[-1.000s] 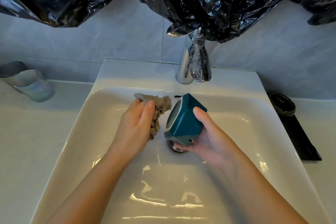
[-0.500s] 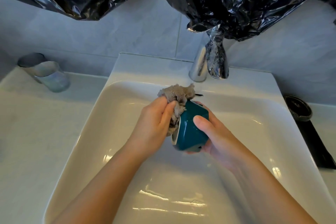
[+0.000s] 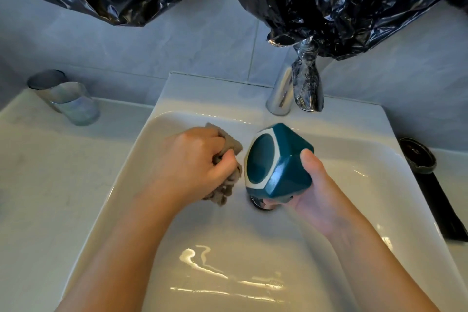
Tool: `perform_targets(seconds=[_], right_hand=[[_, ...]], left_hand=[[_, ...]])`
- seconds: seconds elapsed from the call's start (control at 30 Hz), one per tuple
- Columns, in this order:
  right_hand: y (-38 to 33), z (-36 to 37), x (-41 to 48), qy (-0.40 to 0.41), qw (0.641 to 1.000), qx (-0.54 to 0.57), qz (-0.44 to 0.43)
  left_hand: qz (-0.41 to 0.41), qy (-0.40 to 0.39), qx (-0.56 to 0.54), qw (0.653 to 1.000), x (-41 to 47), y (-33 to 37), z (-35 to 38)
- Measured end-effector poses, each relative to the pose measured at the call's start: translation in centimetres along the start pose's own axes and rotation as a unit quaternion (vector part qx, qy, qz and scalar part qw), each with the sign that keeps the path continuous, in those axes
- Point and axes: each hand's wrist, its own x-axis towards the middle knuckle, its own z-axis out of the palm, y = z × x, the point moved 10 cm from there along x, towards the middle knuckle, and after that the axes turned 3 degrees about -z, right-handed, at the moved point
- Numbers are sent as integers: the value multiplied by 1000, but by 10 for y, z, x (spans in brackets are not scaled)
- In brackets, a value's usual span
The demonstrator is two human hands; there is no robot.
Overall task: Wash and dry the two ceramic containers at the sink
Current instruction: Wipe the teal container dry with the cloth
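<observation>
My right hand (image 3: 311,197) grips a teal faceted ceramic container (image 3: 281,159) over the white sink basin (image 3: 228,261), just above the drain. It is tipped sideways, with its round recessed face and white rim turned left toward my other hand. My left hand (image 3: 195,162) is closed on a crumpled grey-brown cloth (image 3: 225,185), a short gap left of the container. A dark ceramic dish (image 3: 417,156) sits on the counter at the right.
A chrome faucet (image 3: 281,94) stands at the back of the basin, partly wrapped in black plastic (image 3: 329,2) that hangs over the wall. A shiny metallic cup (image 3: 68,101) stands on the left counter. A black tray (image 3: 440,205) lies at the right edge.
My left hand has pulled the cloth off the container and moved left. The right hand has turned the container so its round face shows. The view has shifted right.
</observation>
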Motion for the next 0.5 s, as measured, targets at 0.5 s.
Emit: perform_targets(seconds=[0.5], right_hand=[[20,29,3,-46,998,-51,16]], left_hand=[[-202,195,-340,898,-17,-20,0]])
